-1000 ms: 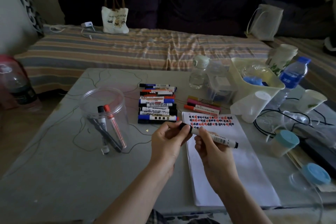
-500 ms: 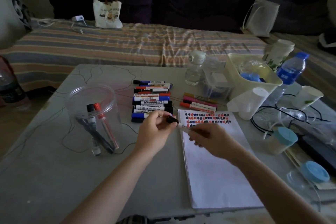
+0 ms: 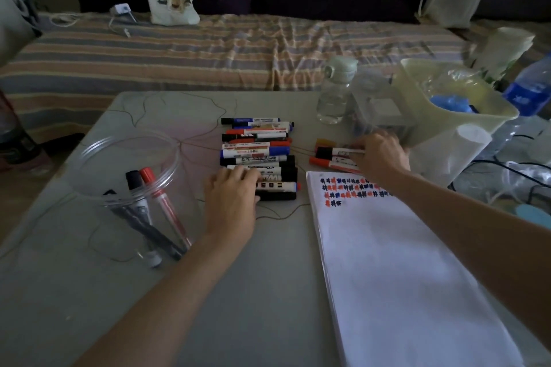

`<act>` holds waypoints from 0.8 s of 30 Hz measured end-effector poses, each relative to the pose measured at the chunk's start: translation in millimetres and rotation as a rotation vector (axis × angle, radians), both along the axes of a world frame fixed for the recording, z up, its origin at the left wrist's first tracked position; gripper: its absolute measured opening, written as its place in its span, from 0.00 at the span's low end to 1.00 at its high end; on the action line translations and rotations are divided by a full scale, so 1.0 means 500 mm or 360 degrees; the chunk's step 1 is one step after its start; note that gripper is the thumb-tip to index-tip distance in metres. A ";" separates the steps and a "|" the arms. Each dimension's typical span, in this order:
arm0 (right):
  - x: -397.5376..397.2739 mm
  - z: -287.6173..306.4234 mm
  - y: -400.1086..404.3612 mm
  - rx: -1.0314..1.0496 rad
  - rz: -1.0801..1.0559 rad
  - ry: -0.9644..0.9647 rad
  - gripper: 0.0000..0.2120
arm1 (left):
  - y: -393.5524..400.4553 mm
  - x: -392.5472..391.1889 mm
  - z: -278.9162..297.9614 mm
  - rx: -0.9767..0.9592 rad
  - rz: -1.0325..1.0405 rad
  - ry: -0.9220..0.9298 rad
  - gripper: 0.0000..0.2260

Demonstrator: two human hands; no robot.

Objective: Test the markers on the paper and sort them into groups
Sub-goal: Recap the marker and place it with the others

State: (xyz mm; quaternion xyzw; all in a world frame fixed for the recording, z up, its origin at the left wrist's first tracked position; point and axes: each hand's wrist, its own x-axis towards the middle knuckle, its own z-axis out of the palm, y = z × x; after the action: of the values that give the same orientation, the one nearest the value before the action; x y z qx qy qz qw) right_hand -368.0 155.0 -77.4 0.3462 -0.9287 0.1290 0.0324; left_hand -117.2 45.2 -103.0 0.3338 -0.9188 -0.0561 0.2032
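Note:
A white pad of paper (image 3: 402,262) lies at the right, with rows of red, blue and black test marks at its top. Above it sits a small group of markers (image 3: 331,161). My right hand (image 3: 380,155) rests on this group, fingers on a black-capped marker (image 3: 334,152). A larger stack of markers (image 3: 258,155) lies in the middle of the table. My left hand (image 3: 231,197) lies flat over the near left end of that stack, fingers on the lowest markers. Whether it grips one is hidden.
A clear round tub (image 3: 131,185) at the left holds a red marker, a black marker and pens. Behind the small group stand a water bottle (image 3: 335,92), a clear box (image 3: 378,110) and a cream bin (image 3: 456,104). Cables lie at the right edge.
My right hand carried the black-capped marker from above the paper to the small group behind it. My left hand moved from the marker's cap to the near end of the big stack.

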 end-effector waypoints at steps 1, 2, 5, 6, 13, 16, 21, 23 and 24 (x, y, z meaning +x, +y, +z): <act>-0.001 -0.003 0.000 -0.0009 0.0002 0.0019 0.12 | -0.005 -0.004 -0.001 -0.0002 0.0010 -0.0010 0.18; 0.001 -0.004 0.003 -0.0033 0.0009 0.0043 0.13 | -0.009 -0.007 -0.001 0.0002 0.0020 -0.0012 0.17; 0.025 0.002 0.022 -0.0302 0.0148 0.0093 0.15 | -0.011 -0.011 0.010 0.0026 0.0014 0.0046 0.13; 0.040 0.006 0.030 -0.0481 0.0262 0.0068 0.14 | -0.006 -0.011 0.017 0.0024 -0.0018 0.0093 0.13; 0.196 0.030 0.121 -0.0128 0.0889 0.0025 0.30 | 0.075 -0.016 0.069 0.0528 -0.0635 0.0471 0.09; 0.234 0.013 0.176 -0.0150 0.0896 -0.0086 0.18 | 0.101 -0.003 0.076 0.1037 -0.0580 0.0628 0.11; 0.262 0.020 0.238 -0.0236 0.0727 -0.0680 0.08 | 0.127 0.020 0.067 0.2351 -0.0143 0.1138 0.08; 0.274 0.030 0.248 -0.0215 0.0682 -0.0904 0.10 | 0.139 0.021 0.068 0.2689 -0.0135 0.1269 0.07; 0.281 0.034 0.248 -0.0286 0.0650 -0.1064 0.11 | 0.145 0.020 0.069 0.2743 -0.0159 0.1271 0.07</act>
State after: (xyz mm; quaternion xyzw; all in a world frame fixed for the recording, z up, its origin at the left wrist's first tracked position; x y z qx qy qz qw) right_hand -227.3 279.0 -60.2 0.4585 -0.7852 0.3189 -0.2676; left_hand -107.2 117.5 -68.6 0.2853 -0.4371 -0.8330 0.1834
